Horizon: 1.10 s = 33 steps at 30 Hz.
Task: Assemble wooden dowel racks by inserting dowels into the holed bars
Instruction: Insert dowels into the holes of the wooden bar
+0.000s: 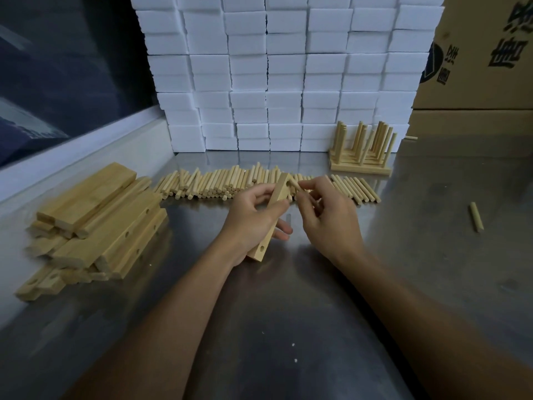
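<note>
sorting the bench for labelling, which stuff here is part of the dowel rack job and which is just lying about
In the job:
- left hand gripping pale wooden holed bar
- right hand pinching short wooden dowel
- row of loose wooden dowels
- pile of holed wooden bars
- finished dowel racks

Lying about:
- stacked white foam blocks
- brown cardboard boxes

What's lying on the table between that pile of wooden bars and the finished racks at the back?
In the head view, a long row of loose dowels lies between the bars and the racks.
</note>
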Motion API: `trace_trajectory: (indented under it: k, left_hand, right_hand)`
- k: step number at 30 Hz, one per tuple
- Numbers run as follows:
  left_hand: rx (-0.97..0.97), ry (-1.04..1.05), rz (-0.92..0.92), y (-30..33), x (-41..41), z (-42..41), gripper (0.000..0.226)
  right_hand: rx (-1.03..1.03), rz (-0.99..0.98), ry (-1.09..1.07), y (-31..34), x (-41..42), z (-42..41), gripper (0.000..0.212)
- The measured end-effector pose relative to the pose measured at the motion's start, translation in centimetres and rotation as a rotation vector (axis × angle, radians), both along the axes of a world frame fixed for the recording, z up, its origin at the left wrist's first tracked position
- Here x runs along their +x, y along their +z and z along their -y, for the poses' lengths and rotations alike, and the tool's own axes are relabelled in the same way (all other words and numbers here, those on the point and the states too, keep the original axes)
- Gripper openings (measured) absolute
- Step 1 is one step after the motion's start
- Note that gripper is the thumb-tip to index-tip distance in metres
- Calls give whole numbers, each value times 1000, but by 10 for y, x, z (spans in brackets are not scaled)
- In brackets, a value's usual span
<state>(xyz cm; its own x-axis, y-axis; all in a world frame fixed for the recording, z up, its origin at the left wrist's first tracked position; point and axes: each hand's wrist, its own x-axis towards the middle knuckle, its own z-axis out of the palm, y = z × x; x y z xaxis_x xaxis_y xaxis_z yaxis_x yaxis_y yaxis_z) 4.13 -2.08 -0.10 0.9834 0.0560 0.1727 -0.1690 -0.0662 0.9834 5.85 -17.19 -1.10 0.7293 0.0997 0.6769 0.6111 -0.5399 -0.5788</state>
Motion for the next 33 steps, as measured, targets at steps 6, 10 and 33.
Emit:
trace_trajectory:
  k: [6,10,33]
  left_hand:
    - [19,42,-1,-10,4,-7,39]
    - [39,36,-5,-11,5,-9,42]
    - [415,38,158,8,-6,4,36]
  right_hand:
    - [-90,5,-31,-4,3,-1,14]
    - [-148,55,-126,-2,6,-2,12]
    - [-61,-217,-174,18,2,-5,23]
